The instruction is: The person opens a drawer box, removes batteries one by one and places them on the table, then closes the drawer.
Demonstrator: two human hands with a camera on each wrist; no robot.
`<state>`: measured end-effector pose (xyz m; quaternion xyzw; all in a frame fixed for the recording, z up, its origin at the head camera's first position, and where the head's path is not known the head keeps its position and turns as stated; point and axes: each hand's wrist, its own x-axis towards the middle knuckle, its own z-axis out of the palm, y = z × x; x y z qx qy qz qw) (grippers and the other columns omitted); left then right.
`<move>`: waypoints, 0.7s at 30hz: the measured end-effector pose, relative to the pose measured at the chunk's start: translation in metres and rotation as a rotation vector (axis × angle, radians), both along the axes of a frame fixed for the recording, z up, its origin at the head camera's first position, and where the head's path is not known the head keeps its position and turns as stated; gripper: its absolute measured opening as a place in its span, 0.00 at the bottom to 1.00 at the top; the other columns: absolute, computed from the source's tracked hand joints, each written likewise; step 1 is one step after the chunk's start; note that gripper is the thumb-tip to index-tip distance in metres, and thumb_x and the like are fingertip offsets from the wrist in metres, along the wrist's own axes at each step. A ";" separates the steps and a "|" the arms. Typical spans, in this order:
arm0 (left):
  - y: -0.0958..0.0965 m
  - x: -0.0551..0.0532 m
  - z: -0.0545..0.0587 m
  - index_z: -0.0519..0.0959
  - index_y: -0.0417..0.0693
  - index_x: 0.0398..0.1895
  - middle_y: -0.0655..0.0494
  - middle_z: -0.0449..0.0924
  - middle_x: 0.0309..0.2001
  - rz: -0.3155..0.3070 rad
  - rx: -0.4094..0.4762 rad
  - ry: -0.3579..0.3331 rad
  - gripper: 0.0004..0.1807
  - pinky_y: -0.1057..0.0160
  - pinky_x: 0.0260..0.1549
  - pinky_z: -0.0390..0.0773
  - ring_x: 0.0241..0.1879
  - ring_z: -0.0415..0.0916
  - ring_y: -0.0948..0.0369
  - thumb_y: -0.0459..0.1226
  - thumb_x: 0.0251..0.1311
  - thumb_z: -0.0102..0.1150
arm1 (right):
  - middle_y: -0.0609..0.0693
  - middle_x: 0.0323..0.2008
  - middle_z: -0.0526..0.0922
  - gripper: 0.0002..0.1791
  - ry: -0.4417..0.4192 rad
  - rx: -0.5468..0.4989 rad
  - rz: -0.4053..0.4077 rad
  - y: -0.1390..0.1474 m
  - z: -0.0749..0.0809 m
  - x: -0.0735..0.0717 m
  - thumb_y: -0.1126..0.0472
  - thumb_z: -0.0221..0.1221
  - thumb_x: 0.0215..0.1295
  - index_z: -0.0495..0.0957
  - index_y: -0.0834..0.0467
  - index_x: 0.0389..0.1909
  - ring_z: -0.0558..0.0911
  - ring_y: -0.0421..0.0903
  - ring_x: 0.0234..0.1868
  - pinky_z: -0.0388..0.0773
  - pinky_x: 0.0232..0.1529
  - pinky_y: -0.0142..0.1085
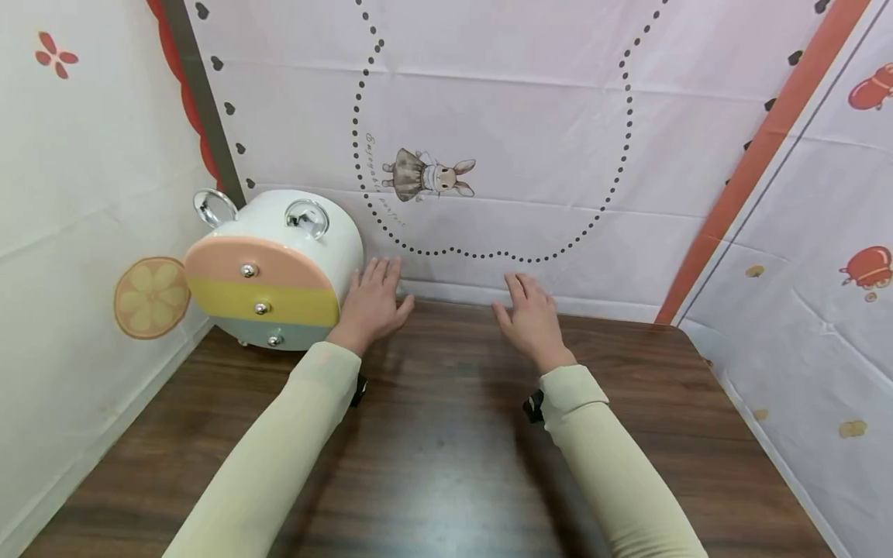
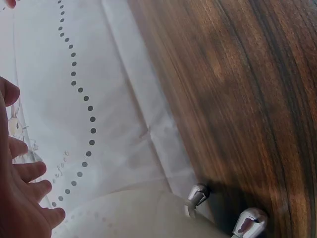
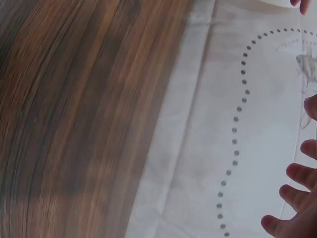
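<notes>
A small rounded white cabinet (image 1: 349, 240) stands at the back left of the table, with orange, yellow and blue-green drawer fronts, each with a silver knob. Two silver rings rise from its top, and in the left wrist view its silver feet (image 2: 250, 221) show at the bottom. My left hand (image 1: 373, 304) reaches out beside the cabinet's right side, fingers extended and holding nothing. Farther right, my right hand (image 1: 532, 322) is held over the back of the table, fingers spread and grasping nothing. Both hands also appear at the edges of their wrist views.
The dark wood-grain table (image 1: 439, 449) spreads beneath both forearms. A printed cloth (image 1: 516, 155) with a rabbit figure and dotted outline hangs along the table's back edge. More printed cloth walls close in the left and right sides.
</notes>
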<state>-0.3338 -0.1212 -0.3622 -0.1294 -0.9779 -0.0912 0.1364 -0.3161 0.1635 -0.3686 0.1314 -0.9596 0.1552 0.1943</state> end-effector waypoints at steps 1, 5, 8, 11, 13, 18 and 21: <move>0.000 0.001 0.000 0.45 0.46 0.78 0.41 0.49 0.76 -0.001 0.002 0.008 0.41 0.39 0.71 0.44 0.76 0.42 0.44 0.56 0.67 0.38 | 0.60 0.70 0.63 0.34 0.010 -0.002 0.008 -0.002 -0.001 0.000 0.47 0.51 0.70 0.59 0.57 0.72 0.62 0.60 0.70 0.58 0.66 0.60; -0.002 0.008 0.001 0.47 0.46 0.77 0.41 0.51 0.75 -0.010 0.011 0.033 0.41 0.39 0.70 0.46 0.76 0.44 0.45 0.55 0.67 0.41 | 0.61 0.68 0.64 0.34 0.035 -0.002 0.044 -0.012 -0.003 0.002 0.47 0.52 0.69 0.60 0.58 0.72 0.64 0.60 0.69 0.64 0.65 0.57; -0.002 0.012 0.002 0.46 0.47 0.78 0.42 0.51 0.75 -0.017 0.012 0.044 0.41 0.39 0.70 0.46 0.76 0.45 0.45 0.54 0.67 0.42 | 0.61 0.68 0.65 0.35 0.032 0.000 0.063 -0.019 -0.006 0.003 0.46 0.52 0.69 0.60 0.58 0.72 0.65 0.60 0.68 0.65 0.64 0.55; -0.003 0.016 0.003 0.46 0.47 0.78 0.42 0.51 0.75 -0.024 0.018 0.060 0.41 0.40 0.71 0.46 0.76 0.45 0.46 0.54 0.67 0.42 | 0.62 0.68 0.65 0.35 0.036 -0.009 0.084 -0.026 -0.007 0.005 0.46 0.51 0.69 0.60 0.58 0.72 0.66 0.60 0.68 0.65 0.65 0.55; -0.003 0.018 0.004 0.46 0.48 0.78 0.42 0.51 0.75 -0.027 0.022 0.075 0.41 0.40 0.71 0.46 0.76 0.45 0.46 0.54 0.67 0.42 | 0.61 0.68 0.65 0.34 0.035 -0.022 0.098 -0.031 -0.008 0.005 0.46 0.51 0.70 0.60 0.57 0.72 0.66 0.60 0.68 0.64 0.65 0.55; -0.006 0.023 0.006 0.48 0.47 0.77 0.42 0.54 0.74 -0.033 0.033 0.126 0.40 0.41 0.70 0.48 0.75 0.47 0.46 0.53 0.67 0.43 | 0.60 0.69 0.64 0.35 0.032 -0.057 0.132 -0.045 -0.008 0.007 0.46 0.50 0.70 0.59 0.57 0.73 0.65 0.59 0.69 0.63 0.66 0.54; -0.008 0.026 0.007 0.50 0.46 0.77 0.42 0.55 0.74 -0.037 0.050 0.159 0.39 0.41 0.70 0.49 0.75 0.48 0.46 0.52 0.67 0.43 | 0.60 0.69 0.64 0.35 0.033 -0.084 0.147 -0.055 -0.006 0.008 0.46 0.51 0.70 0.58 0.57 0.73 0.64 0.58 0.69 0.62 0.67 0.53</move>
